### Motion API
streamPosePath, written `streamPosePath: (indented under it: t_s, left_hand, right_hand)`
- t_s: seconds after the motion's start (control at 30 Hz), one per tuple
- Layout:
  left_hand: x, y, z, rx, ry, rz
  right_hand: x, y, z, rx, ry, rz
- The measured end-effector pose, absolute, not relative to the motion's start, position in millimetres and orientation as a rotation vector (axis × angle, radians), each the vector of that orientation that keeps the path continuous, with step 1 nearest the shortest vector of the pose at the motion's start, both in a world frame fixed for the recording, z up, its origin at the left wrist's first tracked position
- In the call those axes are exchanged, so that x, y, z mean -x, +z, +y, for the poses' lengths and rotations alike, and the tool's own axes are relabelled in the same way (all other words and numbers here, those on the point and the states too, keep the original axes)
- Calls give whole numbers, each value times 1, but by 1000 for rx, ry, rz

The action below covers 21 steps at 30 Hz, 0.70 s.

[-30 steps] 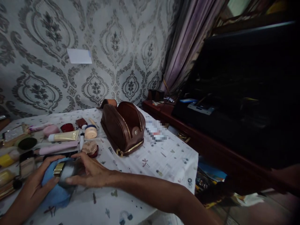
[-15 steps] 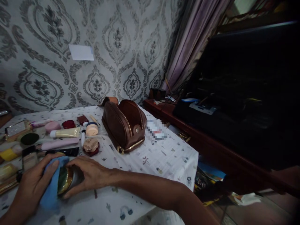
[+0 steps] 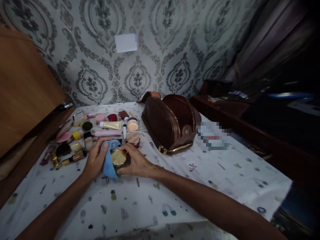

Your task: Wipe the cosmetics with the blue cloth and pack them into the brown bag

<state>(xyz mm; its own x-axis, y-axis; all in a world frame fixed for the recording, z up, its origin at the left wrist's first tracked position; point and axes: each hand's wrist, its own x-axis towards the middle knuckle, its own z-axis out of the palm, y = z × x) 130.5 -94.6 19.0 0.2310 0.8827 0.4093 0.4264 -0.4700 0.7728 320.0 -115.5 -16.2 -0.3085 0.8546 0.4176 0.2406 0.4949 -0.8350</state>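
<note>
My left hand [image 3: 96, 158] is closed on a blue cloth [image 3: 109, 165], which it presses against the side of a round gold-topped cosmetic jar [image 3: 118, 158]. Around the right side of that jar curl the fingers of my right hand [image 3: 137, 161]. The jar is tilted, its gold face turned toward me, and held over the near part of the table. Just beyond my hands lie a pink tube [image 3: 107, 133] and a round compact [image 3: 133, 139]. A brown toiletry bag [image 3: 170, 125] stands to the right with its zipped top gaping.
Several cosmetics, among them a cream tube [image 3: 110, 125], a peach jar [image 3: 132, 124] and a gold lipstick [image 3: 55, 160], cover the left part of the patterned tablecloth [image 3: 140, 206]. A wooden panel [image 3: 27, 90] rises at the left; a dark red table [image 3: 225, 113] adjoins on the right.
My view has swung left, so the bag and hands appear farther right. The jar has turned, its gold face now showing more fully. Both hands keep hold of the jar and cloth.
</note>
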Motion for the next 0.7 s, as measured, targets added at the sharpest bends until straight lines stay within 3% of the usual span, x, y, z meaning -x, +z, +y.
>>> streamPosePath:
  t_s: [0.3, 0.7]
  left_hand:
    - [-124, 16, -91, -2388, 886, 978]
    - [-132, 26, -101, -2331, 995, 1152]
  right_hand:
    - [-316, -17, -115, 924, 1197, -1569]
    - [-330, -11, -132, 888, 911, -1835]
